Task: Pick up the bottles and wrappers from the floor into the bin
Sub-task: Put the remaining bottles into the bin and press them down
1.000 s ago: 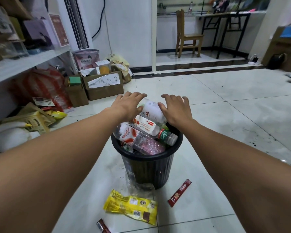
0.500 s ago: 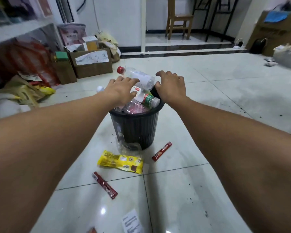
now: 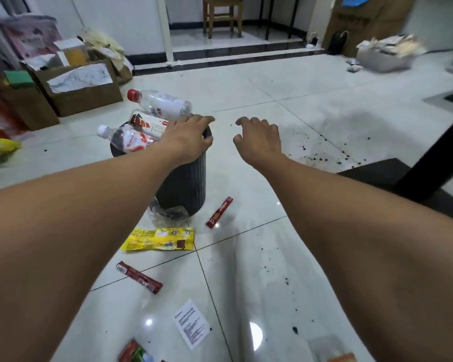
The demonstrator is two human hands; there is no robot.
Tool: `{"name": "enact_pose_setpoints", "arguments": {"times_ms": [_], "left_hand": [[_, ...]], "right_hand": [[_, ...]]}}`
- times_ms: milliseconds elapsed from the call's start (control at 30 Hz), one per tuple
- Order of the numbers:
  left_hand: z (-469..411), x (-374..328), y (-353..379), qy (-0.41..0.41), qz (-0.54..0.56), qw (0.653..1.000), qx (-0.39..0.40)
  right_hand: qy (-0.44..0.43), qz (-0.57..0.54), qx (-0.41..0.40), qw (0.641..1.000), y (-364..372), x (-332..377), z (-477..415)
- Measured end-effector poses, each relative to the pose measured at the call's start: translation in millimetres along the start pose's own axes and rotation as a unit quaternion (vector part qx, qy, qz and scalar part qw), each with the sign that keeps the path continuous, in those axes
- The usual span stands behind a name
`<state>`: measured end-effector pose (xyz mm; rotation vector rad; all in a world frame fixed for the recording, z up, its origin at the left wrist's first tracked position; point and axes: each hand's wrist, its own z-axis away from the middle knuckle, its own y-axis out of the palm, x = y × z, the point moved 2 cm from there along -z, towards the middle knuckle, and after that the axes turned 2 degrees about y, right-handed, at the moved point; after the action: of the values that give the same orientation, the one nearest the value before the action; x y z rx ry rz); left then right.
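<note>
From the head camera, the dark ribbed plastic bin [image 3: 183, 184] is heaped with clear plastic bottles [image 3: 158, 104], one red-capped bottle lying across the top. The left hand [image 3: 187, 138] rests flat on the rim, fingers spread, clasping nothing; the right hand [image 3: 259, 142] hovers beside the bin, fingers loosely curled and empty. The pile looks unsteady, so reaching low for the yellow foil wrapper [image 3: 160, 239] and red stick sachets [image 3: 219, 212] seems wise. Half a second ago both hands pressed the bottles; now the right has drawn away.
</note>
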<state>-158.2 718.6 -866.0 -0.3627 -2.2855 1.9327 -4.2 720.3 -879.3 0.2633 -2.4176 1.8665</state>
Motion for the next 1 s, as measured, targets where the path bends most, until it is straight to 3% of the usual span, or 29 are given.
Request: {"name": "enact_pose_setpoints", "arguments": {"times_ms": [167, 400, 733, 1000], "left_hand": [[-2, -16, 10, -0.001, 0.006, 1.0, 0.028], [16, -21, 13, -0.045, -0.001, 0.999, -0.002], [91, -30, 10, -0.087, -0.017, 0.996, -0.012], [151, -28, 39, -0.035, -0.005, 0.999, 0.008]], "right_hand": [[0.009, -0.001, 0.017, 1.0, -6, -18, 6], [-0.014, 0.03, -0.005, 0.999, 9, -41, 23], [-0.077, 0.024, 0.032, 0.996, 14, 0, 67], [-0.011, 0.03, 0.021, 0.999, 9, 2, 129]]}}
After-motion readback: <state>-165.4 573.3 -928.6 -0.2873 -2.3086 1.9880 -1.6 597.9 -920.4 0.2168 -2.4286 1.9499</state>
